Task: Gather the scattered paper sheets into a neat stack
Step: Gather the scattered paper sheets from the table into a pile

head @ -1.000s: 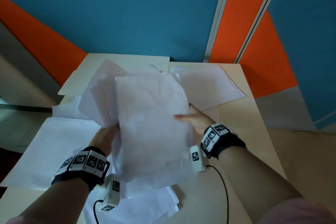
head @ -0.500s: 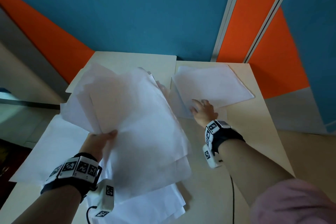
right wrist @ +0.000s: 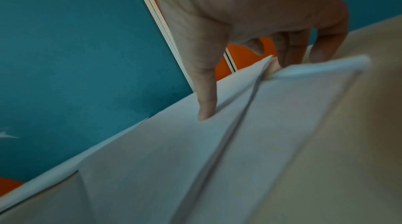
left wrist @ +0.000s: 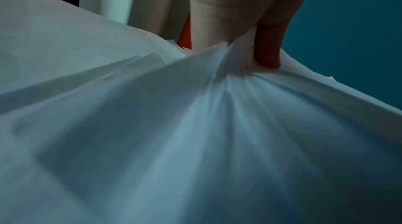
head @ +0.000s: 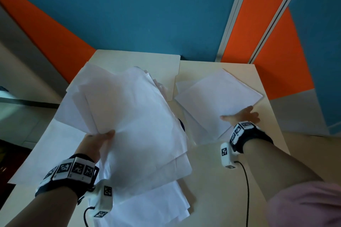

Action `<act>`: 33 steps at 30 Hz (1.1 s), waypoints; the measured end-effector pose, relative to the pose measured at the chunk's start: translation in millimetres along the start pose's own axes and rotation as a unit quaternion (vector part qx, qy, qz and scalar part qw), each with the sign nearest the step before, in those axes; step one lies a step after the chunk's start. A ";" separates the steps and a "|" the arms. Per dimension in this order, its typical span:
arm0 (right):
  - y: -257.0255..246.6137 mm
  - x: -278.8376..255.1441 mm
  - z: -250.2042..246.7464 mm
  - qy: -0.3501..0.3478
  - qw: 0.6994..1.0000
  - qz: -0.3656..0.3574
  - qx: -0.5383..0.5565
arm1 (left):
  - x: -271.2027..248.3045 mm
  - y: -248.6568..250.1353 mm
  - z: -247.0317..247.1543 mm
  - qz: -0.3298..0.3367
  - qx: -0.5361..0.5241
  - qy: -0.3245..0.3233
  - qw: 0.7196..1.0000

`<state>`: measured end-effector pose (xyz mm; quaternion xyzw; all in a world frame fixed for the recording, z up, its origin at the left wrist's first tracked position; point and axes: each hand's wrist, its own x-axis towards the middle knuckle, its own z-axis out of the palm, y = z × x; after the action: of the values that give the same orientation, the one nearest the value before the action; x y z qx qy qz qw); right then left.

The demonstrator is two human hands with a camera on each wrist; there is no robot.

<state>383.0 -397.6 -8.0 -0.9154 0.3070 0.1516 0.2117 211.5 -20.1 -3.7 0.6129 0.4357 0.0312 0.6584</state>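
My left hand (head: 97,140) grips a loose, fanned bundle of white paper sheets (head: 132,116) and holds it above the table. In the left wrist view the thumb (left wrist: 269,47) presses on the crumpled bundle (left wrist: 195,124); the fingers are hidden below it. To the right, my right hand (head: 239,118) is at the near edge of a few sheets (head: 217,97) on the right table. Its thumb (right wrist: 206,90) lies on top of those sheets (right wrist: 174,159), its fingers curl at their raised edge. More sheets (head: 151,206) lie under the bundle near me.
Two pale tables (head: 212,180) stand side by side against a blue and orange wall. A large white sheet (head: 46,143) lies at the left, reaching the table's edge. A black cable (head: 247,190) runs from my right wrist over the bare tabletop.
My right hand left the bundle and moved right to the sheets on the right table, taking their near edge. The left hand now holds the bundle alone.
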 end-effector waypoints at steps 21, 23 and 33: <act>6.2 -47.4 -7.6 -0.224 0.782 -0.108 0.572 | -22.7 11.2 -2.5 -0.004 0.006 -0.026 1.000; 3.9 -59.7 -5.4 -0.287 0.762 -0.148 0.561 | -35.4 18.8 -0.8 0.003 0.026 -0.031 0.999; 3.8 -117.0 -1.5 -0.432 0.808 -0.242 0.321 | -63.2 34.3 -14.7 0.005 0.020 -0.110 0.994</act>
<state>291.2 -342.9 39.8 -0.6804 -0.0162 0.3680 0.6336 180.3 -36.6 60.7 0.6275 0.3584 -0.0415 0.6900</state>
